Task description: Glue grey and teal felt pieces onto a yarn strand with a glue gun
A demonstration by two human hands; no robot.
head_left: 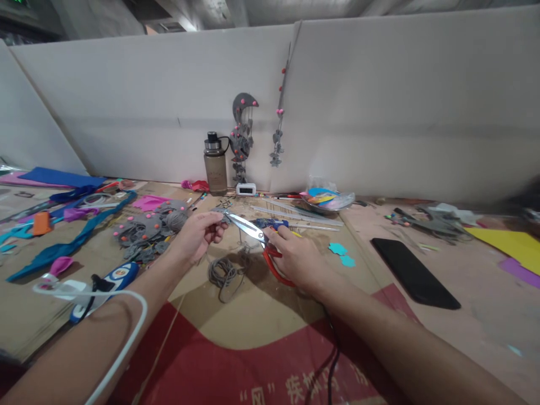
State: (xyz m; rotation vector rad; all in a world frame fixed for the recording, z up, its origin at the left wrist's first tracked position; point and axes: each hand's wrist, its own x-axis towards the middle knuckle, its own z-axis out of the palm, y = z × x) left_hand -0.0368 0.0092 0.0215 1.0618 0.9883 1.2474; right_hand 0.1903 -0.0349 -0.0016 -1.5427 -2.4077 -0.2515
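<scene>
My right hand [295, 256] is closed around the red handles of a pair of scissors [247, 228]. The blades point up and left, and their tips reach a small grey piece [220, 211] pinched in the fingertips of my left hand [206, 233]. Whether that piece is felt or cord, I cannot make out. A loose coil of grey cord [222, 271] lies on the cardboard below my hands. Left of my left hand is a pile of grey cut-outs with pink and orange dots [145, 228].
A water bottle [216, 169] and a small white digital display [246, 189] stand by the white partition [160, 95], where grey hanging ornaments [241, 135] are fixed. A black phone [413, 273] lies right. Clear rulers [295, 216] and a plastic dish [329, 199] sit behind.
</scene>
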